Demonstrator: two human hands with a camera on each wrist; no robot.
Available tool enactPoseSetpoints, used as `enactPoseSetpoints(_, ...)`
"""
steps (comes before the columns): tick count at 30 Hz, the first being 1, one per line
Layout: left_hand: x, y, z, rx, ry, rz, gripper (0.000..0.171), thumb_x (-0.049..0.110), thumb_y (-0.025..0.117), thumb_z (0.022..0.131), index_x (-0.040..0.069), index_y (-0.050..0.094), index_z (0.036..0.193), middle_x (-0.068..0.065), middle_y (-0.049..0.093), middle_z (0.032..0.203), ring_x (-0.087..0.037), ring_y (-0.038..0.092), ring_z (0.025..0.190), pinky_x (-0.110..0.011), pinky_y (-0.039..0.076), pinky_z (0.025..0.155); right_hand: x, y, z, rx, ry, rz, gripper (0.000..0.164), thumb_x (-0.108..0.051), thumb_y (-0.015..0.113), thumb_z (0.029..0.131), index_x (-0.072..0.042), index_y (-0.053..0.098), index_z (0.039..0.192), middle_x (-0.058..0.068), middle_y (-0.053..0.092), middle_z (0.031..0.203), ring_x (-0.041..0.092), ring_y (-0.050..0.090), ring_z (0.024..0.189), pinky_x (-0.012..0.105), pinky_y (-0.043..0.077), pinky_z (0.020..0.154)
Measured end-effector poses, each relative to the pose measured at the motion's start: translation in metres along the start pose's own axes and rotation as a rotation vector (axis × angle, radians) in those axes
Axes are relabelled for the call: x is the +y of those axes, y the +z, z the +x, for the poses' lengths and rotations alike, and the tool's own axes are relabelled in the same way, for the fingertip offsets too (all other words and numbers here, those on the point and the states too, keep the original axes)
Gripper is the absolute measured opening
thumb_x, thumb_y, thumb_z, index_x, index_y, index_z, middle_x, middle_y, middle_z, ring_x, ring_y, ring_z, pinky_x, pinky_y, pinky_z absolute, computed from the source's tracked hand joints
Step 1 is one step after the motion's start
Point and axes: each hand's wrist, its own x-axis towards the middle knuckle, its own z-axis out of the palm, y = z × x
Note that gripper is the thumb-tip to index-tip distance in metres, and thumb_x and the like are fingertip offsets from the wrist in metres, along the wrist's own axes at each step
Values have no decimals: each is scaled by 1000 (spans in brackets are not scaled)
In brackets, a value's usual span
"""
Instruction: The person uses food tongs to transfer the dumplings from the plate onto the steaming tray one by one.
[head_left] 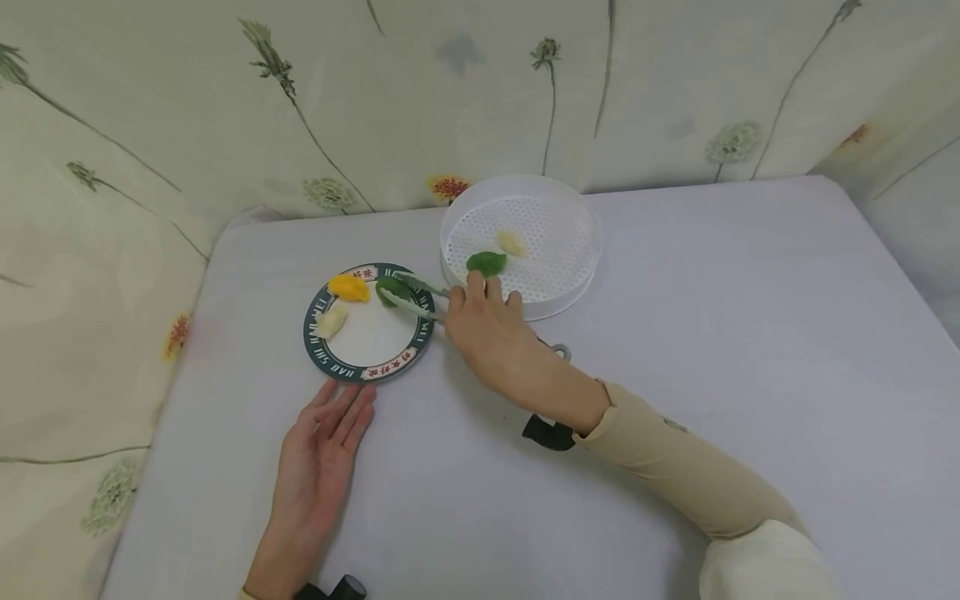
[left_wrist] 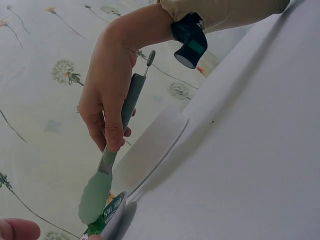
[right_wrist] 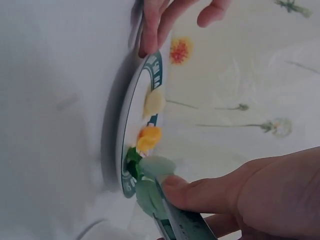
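Plate [head_left: 316, 350] touched near six o'clock by straight-fingered left hand [head_left: 326, 446], green piece [head_left: 397, 288] at one seemingly pinched by tongs [left_wrist: 95, 197], gripped in right hand [head_left: 491, 333]

head: fwd/dn, wide | wrists: low, close, sideways (all incl. plate [head_left: 372, 335])

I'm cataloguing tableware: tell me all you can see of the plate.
The plate is round, white-centred, perhaps ceramic; its dark green rim bears white letters and red characters. It sits face up on the table. A yellow piece and a pale piece lie on it; tongs reach over its right rim to a green piece. The left grip touches its near edge.
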Motion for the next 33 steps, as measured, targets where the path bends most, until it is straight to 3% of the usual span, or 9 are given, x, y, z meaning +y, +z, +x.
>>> enactPoseSetpoints(6,0,1,-1,1,-7,-20,61,18,36,107,17,12,163,-10,28,163,-18,43,147,-27,39,123,-2,0,3,-16,-18,46,33,-27,60,101,5,60,104,17,53,97,31,52,88,40,52,65)
enactPoseSetpoints(9,-1,0,-1,-6,-9,-26,61,18,36,107,17,11,163,-11,27,163,-19,42,147,-27,39,124,-2,2,5,-19,-16,48,31,-26,59,102,5,60,104,17,53,97,31,54,89,41,54,64)
enactPoseSetpoints(16,-1,-2,-1,7,-6,-16,59,19,35,108,18,14,162,-9,29,162,-18,44,146,-26,42,121,1,7,5,27,-43,-38,11,-4,52,101,3,59,103,14,53,94,28,53,83,37,54,59)
enactPoseSetpoints(21,0,-1,-1,12,-7,-13,59,20,35,108,18,13,162,-9,29,163,-18,43,147,-27,41,122,6,9,6,37,-52,-40,9,-3,52,101,2,58,105,13,53,96,28,51,82,36,50,58)
enactPoseSetpoints(27,1,-1,-2,20,-9,-13,59,18,35,107,18,14,162,-9,30,162,-18,45,146,-25,42,121,11,2,5,-8,-38,16,12,-5,50,103,2,57,109,14,51,97,29,48,82,35,45,57)
enactPoseSetpoints(33,2,0,-2,14,-6,-15,59,18,35,107,18,13,162,-10,29,163,-18,44,146,-26,40,122,14,-7,3,-51,-7,71,24,-20,52,105,1,55,114,16,50,104,30,47,86,39,48,62)
